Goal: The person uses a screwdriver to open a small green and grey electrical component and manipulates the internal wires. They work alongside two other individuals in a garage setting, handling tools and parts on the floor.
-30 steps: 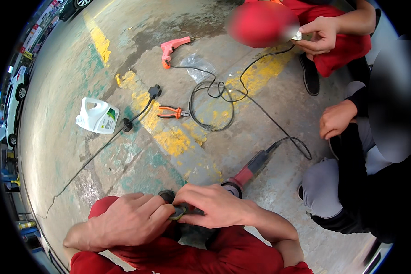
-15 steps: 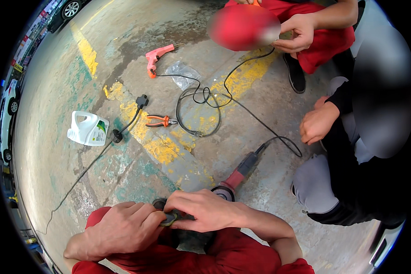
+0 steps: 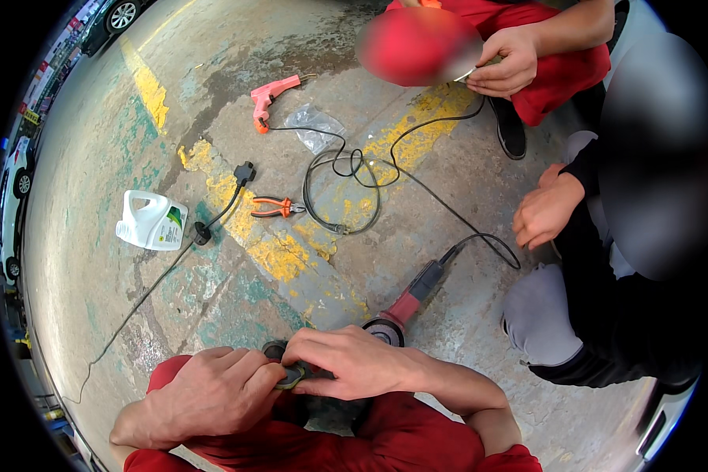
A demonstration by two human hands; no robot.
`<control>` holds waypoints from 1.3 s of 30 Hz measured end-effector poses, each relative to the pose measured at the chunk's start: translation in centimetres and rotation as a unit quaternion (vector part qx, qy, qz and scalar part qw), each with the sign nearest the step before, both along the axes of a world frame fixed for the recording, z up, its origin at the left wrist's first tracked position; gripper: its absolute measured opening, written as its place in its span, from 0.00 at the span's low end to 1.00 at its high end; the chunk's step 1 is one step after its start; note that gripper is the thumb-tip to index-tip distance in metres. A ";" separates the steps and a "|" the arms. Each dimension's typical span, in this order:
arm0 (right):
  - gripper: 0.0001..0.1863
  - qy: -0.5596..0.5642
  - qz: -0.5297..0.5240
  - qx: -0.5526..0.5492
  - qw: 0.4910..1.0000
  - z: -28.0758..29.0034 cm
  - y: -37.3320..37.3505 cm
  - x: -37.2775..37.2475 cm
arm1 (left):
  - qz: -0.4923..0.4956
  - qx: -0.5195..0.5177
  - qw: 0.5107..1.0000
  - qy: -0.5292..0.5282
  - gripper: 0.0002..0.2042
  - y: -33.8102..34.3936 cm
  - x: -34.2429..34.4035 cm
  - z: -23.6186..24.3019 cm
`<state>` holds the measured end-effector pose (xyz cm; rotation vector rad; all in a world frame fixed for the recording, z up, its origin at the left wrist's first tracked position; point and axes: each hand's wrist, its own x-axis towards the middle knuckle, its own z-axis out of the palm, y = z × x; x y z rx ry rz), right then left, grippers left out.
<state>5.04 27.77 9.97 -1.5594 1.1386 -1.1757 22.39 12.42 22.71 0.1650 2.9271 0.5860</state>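
Hands on a small dark round part.
Left hand (image 3: 212, 389) and right hand (image 3: 346, 362) both pinch the part (image 3: 291, 374), beside the red angle grinder (image 3: 405, 303) on the concrete floor (image 3: 291, 259).

Stained concrete floor (image 3: 417, 236), yellow paint (image 3: 279, 256)

Low in the frame, left hand (image 3: 204, 393) and right hand (image 3: 346, 363) met on a small disc (image 3: 293, 374). Just right and above lay the angle grinder (image 3: 405, 305). Pliers (image 3: 274, 207) at centre, jug (image 3: 153, 221) to their left, cable coil (image 3: 344, 189) to their right, glue gun (image 3: 269, 96) above.
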 end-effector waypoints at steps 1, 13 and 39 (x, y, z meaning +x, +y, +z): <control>0.18 0.001 0.000 -0.001 1.000 0.0 0.0 0.0 | 0.000 0.000 1.000 0.001 0.11 0.0 0.0 0.0; 0.18 0.006 -0.002 -0.004 1.000 -0.1 0.0 0.2 | 0.001 -0.001 1.000 0.001 0.11 0.0 0.2 -0.1; 0.17 0.082 -0.125 -0.023 0.989 0.3 1.0 -3.4 | 0.163 0.159 0.974 -0.020 0.12 -6.0 -7.3 -1.4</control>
